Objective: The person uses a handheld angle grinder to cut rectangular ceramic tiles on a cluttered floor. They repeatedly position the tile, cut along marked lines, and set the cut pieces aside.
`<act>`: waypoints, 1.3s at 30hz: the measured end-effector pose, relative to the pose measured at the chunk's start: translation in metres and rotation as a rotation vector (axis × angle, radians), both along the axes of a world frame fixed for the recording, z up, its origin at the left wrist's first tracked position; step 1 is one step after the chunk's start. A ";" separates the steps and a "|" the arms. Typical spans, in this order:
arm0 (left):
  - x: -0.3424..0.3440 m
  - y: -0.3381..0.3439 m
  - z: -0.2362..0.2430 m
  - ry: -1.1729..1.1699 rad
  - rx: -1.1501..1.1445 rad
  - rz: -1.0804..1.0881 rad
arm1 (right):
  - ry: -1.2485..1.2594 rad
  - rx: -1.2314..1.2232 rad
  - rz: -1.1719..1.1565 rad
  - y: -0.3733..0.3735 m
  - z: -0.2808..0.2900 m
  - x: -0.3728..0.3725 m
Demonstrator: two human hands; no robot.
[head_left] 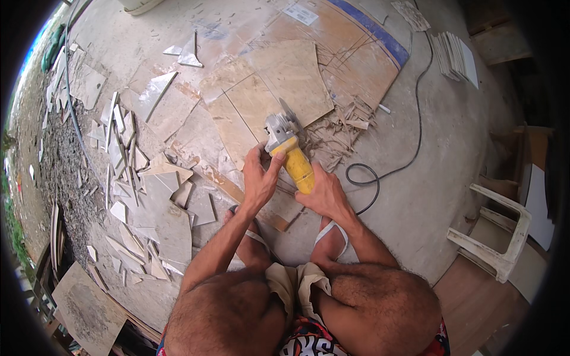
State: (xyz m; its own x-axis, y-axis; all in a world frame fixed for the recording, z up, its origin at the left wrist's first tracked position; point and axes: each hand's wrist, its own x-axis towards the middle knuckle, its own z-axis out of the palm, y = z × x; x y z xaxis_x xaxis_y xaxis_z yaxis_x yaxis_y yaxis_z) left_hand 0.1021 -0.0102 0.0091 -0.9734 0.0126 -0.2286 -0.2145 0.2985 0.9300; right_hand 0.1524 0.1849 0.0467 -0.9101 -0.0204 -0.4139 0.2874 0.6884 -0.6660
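A: Found where, the angle grinder (295, 161)?

B: Between both hands, just beyond the feet, over the near part of a large beige tile (303, 83).

A: Pointing which way?

B: Away from the knees (225, 320) and a little leftward, with the grey gear head (279, 127) foremost. Long axis slanting from upper left to lower right, ending in the yellow rear of the body, toward the right forearm.

A: And the disc (289, 113)?

B: Seen nearly edge-on, at the right side of the head, slanting much the same way. Roughly in line with a dark cut line (267, 85) in the tile. Touching the surface or just clear of it, cannot tell.

A: Left fingers?

B: Left hand (261, 178) closed narrowly about the front of the grinder, thumb near the seam between grey and yellow, fingers curled beside the head.

A: Right ones?

B: Right hand (326, 193) wrapped around the yellow rear, thumb along the right side. Other fingers mostly hidden, so cannot tell their exact bend.

A: Round about?

B: To the left, broken tile pieces (169, 213) in a loose spread. Nearer the left foot, a brown strip (221, 183). To the right, a dark cord (420, 113) looped on concrete, then a pale plastic stool (516, 237).
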 end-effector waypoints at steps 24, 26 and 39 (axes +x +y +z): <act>0.005 0.000 -0.008 0.053 -0.043 -0.006 | -0.013 -0.029 -0.042 -0.002 0.003 0.004; 0.005 0.000 -0.008 0.009 -0.031 -0.004 | -0.002 -0.030 -0.037 -0.001 0.001 0.006; 0.015 0.002 -0.008 0.003 -0.030 -0.018 | -0.008 -0.012 -0.029 0.003 -0.002 0.017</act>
